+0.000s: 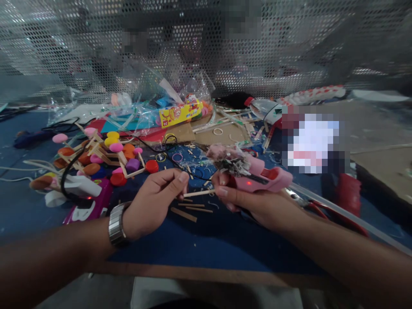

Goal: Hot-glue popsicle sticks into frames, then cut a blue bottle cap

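A thin wooden stick (198, 193) spans the gap between my two hands. My left hand (157, 199), with a metal watch at the wrist, is closed and pinches the stick's left end. The fingers of my right hand (236, 195) are closed around a pink glue gun (257, 174) and also touch the stick's right end. Grey, messy residue covers the gun's front part, and a small red light glows on its side. Several loose wooden strips (184, 214) lie on the blue table (180, 249) below the stick.
At left are stick pieces with coloured pads (112, 148) and a purple glue gun (93, 204) with a black cable. Behind lie a yellow packet (180, 114), plastic wrap and a bottle (267, 109). Scissors (299, 198) and a red object (349, 195) are at right.
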Demonstrator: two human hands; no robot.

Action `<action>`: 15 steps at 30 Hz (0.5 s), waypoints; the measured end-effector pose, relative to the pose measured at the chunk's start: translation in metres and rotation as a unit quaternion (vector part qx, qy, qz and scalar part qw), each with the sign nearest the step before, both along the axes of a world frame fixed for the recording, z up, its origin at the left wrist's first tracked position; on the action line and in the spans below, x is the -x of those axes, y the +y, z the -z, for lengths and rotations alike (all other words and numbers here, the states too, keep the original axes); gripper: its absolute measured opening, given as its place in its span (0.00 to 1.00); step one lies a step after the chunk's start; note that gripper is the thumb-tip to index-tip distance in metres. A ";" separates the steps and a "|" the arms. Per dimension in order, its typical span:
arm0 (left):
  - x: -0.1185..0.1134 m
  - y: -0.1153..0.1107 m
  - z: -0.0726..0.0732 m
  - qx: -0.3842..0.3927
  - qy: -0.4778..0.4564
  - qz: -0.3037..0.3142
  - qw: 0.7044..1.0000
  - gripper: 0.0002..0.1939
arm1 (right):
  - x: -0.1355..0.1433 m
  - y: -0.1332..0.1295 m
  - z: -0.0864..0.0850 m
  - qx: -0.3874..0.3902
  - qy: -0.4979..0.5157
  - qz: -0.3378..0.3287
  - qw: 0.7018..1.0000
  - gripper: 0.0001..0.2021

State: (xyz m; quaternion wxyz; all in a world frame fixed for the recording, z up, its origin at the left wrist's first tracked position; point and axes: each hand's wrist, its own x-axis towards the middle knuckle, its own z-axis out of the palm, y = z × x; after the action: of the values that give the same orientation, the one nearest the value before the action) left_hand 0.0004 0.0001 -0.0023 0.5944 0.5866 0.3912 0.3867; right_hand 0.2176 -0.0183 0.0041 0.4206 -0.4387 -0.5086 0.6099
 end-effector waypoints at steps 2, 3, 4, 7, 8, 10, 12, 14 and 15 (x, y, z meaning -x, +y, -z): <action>0.001 -0.001 0.000 -0.011 0.022 0.052 0.998 0.30 | 0.000 0.000 -0.001 0.002 -0.001 -0.001 1.000 0.22; 0.001 -0.001 0.000 -0.014 0.035 0.079 0.996 0.31 | 0.000 0.000 -0.002 0.003 -0.005 -0.001 1.000 0.22; 0.001 -0.001 -0.001 -0.018 0.049 0.101 0.994 0.32 | 0.001 0.000 -0.004 0.002 -0.011 0.001 1.000 0.22; -0.001 -0.002 -0.007 -0.033 0.089 0.118 0.989 0.30 | 0.001 0.000 -0.007 -0.009 -0.041 0.007 0.999 0.21; -0.002 -0.002 -0.008 -0.038 0.097 0.111 0.988 0.28 | 0.002 0.000 -0.007 -0.017 -0.045 0.006 0.999 0.21; -0.003 -0.002 -0.011 -0.049 0.105 0.095 0.989 0.27 | 0.001 -0.001 -0.005 -0.028 -0.041 0.004 0.999 0.21; -0.003 -0.003 -0.012 -0.060 0.109 0.086 0.988 0.26 | 0.001 -0.001 0.000 -0.023 -0.026 0.018 0.999 0.22; -0.002 -0.003 -0.011 -0.067 0.111 0.086 0.988 0.25 | 0.000 -0.001 0.006 -0.010 -0.013 0.045 0.999 0.24; -0.002 -0.003 -0.011 -0.069 0.110 0.087 0.988 0.25 | 0.000 -0.001 0.009 -0.004 -0.007 0.057 0.998 0.23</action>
State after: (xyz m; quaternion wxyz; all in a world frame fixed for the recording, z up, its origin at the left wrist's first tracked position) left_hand 0.0023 -0.0031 0.0086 0.5372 0.6973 0.3737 0.2925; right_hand 0.2180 -0.0191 -0.0046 0.4532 -0.4696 -0.4883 0.5794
